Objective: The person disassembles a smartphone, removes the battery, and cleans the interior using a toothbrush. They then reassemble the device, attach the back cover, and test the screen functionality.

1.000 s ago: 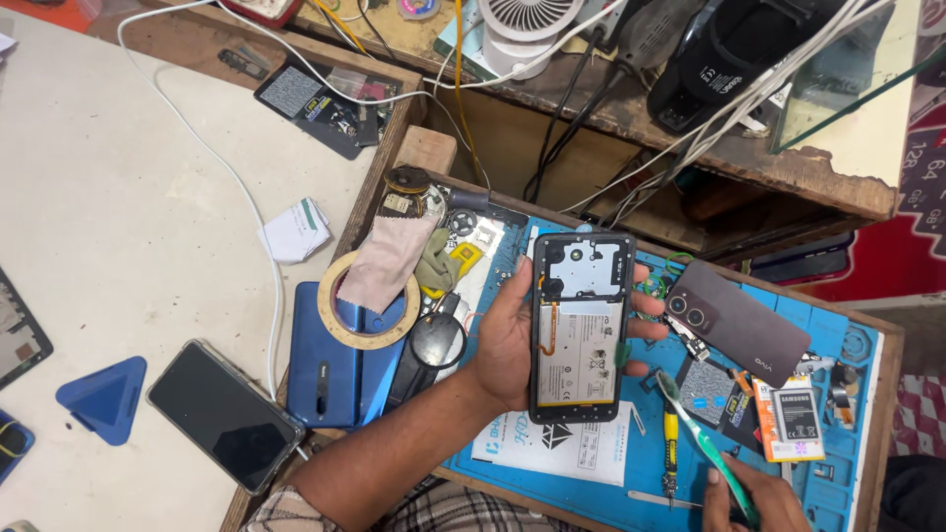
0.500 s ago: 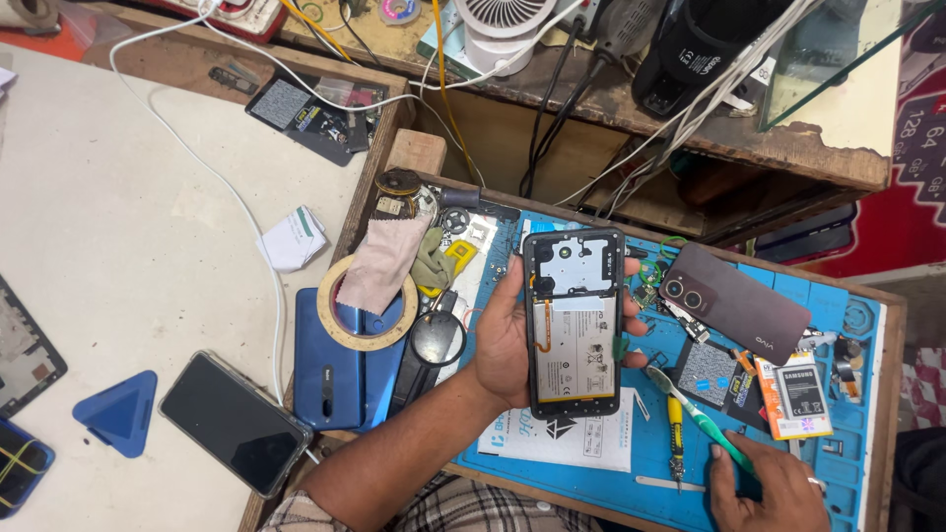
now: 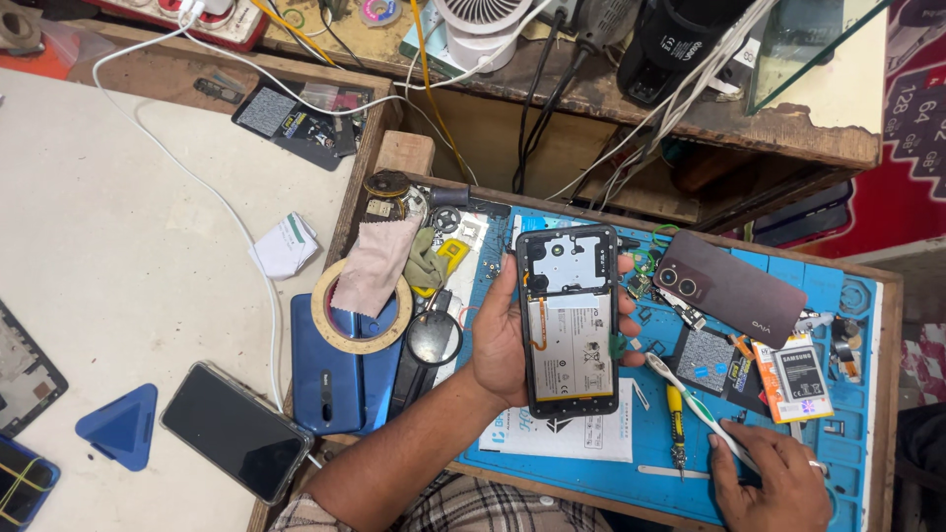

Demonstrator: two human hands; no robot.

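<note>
Left hand (image 3: 505, 340) holds opened phone (image 3: 570, 320); right hand (image 3: 774, 478) apparently grips toothbrush (image 3: 695, 406)

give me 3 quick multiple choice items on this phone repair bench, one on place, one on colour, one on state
1. Where does the tape roll lie?
A on the blue phone back
B on the fan
C in the right hand

2. What colour is the work mat?
A red
B blue
C white

3. The opened phone in the left hand is
A fully closed
B back cover off, battery showing
C lying flat on the mat

Answers: 1 A, the ring overlaps the blue back. 2 B, bare mat shows blue. 3 B, the battery and inner frame are exposed.
</note>
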